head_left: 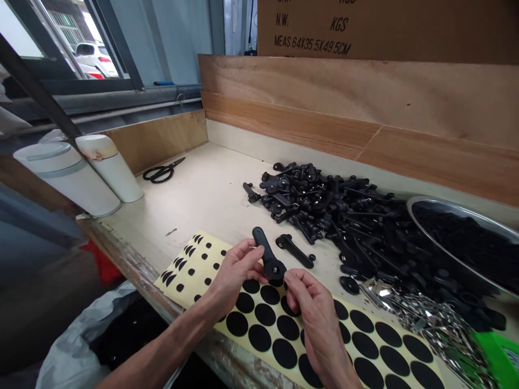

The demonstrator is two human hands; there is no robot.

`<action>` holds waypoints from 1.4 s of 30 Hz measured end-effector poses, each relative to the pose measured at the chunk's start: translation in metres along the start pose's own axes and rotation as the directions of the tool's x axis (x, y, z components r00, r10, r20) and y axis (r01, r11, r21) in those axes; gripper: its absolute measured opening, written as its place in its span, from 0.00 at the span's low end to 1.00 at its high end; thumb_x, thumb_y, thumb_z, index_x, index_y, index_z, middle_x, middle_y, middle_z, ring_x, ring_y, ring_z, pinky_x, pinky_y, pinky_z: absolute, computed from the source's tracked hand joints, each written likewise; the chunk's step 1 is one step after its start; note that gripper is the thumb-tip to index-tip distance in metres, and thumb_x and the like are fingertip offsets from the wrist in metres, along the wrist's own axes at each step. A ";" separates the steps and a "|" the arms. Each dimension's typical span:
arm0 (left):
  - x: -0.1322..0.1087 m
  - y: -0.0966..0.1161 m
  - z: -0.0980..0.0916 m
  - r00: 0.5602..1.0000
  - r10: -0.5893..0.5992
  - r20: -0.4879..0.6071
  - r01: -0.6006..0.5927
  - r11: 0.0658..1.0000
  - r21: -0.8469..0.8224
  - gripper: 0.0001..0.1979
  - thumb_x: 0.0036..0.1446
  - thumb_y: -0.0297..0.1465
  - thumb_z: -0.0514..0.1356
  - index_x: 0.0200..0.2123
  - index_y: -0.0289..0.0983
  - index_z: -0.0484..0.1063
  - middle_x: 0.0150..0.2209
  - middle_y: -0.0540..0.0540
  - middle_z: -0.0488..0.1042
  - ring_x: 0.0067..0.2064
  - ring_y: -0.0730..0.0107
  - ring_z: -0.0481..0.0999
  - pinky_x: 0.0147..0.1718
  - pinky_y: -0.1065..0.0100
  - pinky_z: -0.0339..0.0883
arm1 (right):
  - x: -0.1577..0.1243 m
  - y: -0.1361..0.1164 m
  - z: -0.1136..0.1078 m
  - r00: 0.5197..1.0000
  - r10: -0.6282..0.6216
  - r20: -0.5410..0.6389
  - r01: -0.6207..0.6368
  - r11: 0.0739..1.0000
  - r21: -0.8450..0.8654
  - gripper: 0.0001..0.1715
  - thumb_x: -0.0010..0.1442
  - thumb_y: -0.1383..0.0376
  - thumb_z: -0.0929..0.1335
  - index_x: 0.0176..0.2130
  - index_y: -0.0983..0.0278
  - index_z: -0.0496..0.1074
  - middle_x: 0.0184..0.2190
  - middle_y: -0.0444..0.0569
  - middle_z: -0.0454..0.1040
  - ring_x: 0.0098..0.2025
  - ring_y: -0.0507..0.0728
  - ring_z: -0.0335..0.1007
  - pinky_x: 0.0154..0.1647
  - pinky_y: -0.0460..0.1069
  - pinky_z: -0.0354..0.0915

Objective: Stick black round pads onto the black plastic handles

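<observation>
A black plastic lever handle (267, 254) with a round base is held above the yellow sticker sheet (190, 300). My left hand (238, 266) is closed around its side, thumb on top near the middle. My right hand (310, 297) pinches the edge of the round base; whether something small is also between those fingers is hidden. A square metal-looking socket shows in the base. Large black round stickers (284, 352) lie in rows under my hands, with smaller dots at the sheet's left end. Another black handle (294, 250) lies just behind on the table.
A heap of black handles (324, 200) spreads across the back right. Beside it are a steel bowl (413, 208) of black parts, shiny metal pieces (430, 319) and a green object (497, 354). Scissors (162, 172) and two white bottles (113, 170) stand left. Wooden boards (324, 97) edge the table.
</observation>
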State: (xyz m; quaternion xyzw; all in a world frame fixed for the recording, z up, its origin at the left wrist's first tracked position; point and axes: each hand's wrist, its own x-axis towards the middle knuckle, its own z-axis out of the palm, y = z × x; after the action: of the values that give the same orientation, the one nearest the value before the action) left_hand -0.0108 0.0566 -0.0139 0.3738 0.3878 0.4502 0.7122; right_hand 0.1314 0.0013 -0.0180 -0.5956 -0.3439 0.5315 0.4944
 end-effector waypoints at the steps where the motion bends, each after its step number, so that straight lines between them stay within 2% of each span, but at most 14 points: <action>1: 0.000 0.000 0.000 1.000 -0.003 0.003 0.003 1.000 0.004 0.14 0.58 0.40 0.61 0.39 0.35 0.72 0.32 0.46 0.76 0.29 0.72 0.75 0.29 0.71 0.70 | 0.000 0.000 0.000 1.000 0.007 -0.001 -0.007 1.000 -0.002 0.19 0.58 0.51 0.68 0.26 0.63 0.68 0.18 0.38 0.55 0.24 0.50 0.47 0.25 0.46 0.49; 7: -0.002 0.000 -0.001 1.000 0.000 0.019 0.000 1.000 0.005 0.15 0.57 0.41 0.61 0.40 0.35 0.72 0.30 0.46 0.75 0.29 0.71 0.75 0.29 0.71 0.70 | 0.001 0.001 -0.001 0.999 0.031 -0.022 -0.031 0.999 -0.010 0.19 0.57 0.51 0.69 0.26 0.62 0.68 0.18 0.38 0.55 0.24 0.50 0.47 0.25 0.46 0.49; 11: -0.001 0.001 -0.001 1.000 0.002 0.023 -0.003 1.000 0.019 0.15 0.58 0.41 0.60 0.41 0.35 0.72 0.33 0.44 0.76 0.30 0.71 0.75 0.29 0.71 0.71 | 0.002 0.003 -0.001 1.000 0.023 -0.018 -0.024 0.999 -0.024 0.19 0.57 0.51 0.68 0.26 0.62 0.68 0.18 0.38 0.54 0.24 0.50 0.47 0.25 0.46 0.49; 19: -0.002 0.003 0.000 1.000 0.001 0.025 -0.002 0.999 0.038 0.13 0.59 0.39 0.59 0.40 0.35 0.72 0.32 0.45 0.75 0.30 0.72 0.74 0.29 0.71 0.70 | 0.003 0.004 -0.002 1.000 -0.022 -0.022 0.020 0.998 -0.057 0.19 0.57 0.50 0.69 0.27 0.63 0.69 0.18 0.38 0.53 0.23 0.49 0.44 0.22 0.45 0.46; 29: -0.001 0.002 0.000 0.999 0.035 0.041 -0.035 0.999 0.003 0.11 0.60 0.36 0.59 0.40 0.35 0.71 0.35 0.45 0.74 0.30 0.74 0.72 0.30 0.71 0.69 | 0.003 0.005 -0.002 0.995 -0.090 -0.033 0.084 0.986 -0.146 0.19 0.59 0.50 0.67 0.29 0.63 0.69 0.19 0.38 0.55 0.23 0.50 0.47 0.23 0.45 0.49; 32: -0.002 0.002 0.000 0.998 0.044 0.052 -0.044 0.999 0.006 0.11 0.58 0.35 0.61 0.41 0.35 0.71 0.34 0.46 0.73 0.31 0.75 0.71 0.30 0.72 0.68 | 0.004 0.005 -0.003 0.992 -0.117 -0.037 0.109 0.978 -0.179 0.20 0.59 0.50 0.67 0.29 0.63 0.69 0.19 0.38 0.55 0.23 0.50 0.48 0.23 0.45 0.49; 35: -0.003 0.003 0.000 0.996 0.065 0.066 -0.069 0.996 0.055 0.11 0.54 0.30 0.65 0.41 0.35 0.71 0.38 0.46 0.73 0.32 0.75 0.71 0.31 0.72 0.68 | 0.005 0.003 -0.002 0.989 -0.144 -0.037 0.133 0.967 -0.217 0.21 0.59 0.49 0.66 0.28 0.63 0.68 0.19 0.38 0.55 0.23 0.50 0.48 0.22 0.44 0.50; 39: -0.004 0.003 0.001 0.994 0.098 0.052 -0.104 0.988 0.115 0.11 0.53 0.27 0.64 0.41 0.35 0.70 0.40 0.46 0.74 0.34 0.74 0.71 0.31 0.72 0.67 | 0.004 0.003 -0.002 0.983 -0.183 -0.020 0.166 0.929 -0.332 0.21 0.61 0.49 0.63 0.30 0.62 0.68 0.18 0.38 0.55 0.21 0.50 0.50 0.20 0.45 0.51; 42: -0.005 0.002 0.002 0.992 0.125 0.014 -0.126 0.981 0.148 0.10 0.52 0.25 0.63 0.39 0.35 0.70 0.38 0.47 0.74 0.33 0.74 0.70 0.29 0.73 0.66 | 0.002 0.006 -0.003 0.955 -0.296 0.015 0.263 0.823 -0.503 0.20 0.66 0.52 0.57 0.33 0.62 0.68 0.20 0.41 0.63 0.22 0.52 0.59 0.23 0.46 0.56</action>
State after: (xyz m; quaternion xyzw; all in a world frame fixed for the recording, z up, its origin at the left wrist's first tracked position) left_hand -0.0109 0.0524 -0.0097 0.4506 0.3942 0.4632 0.6534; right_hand 0.1339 0.0007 -0.0242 -0.6628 -0.5373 0.3267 0.4065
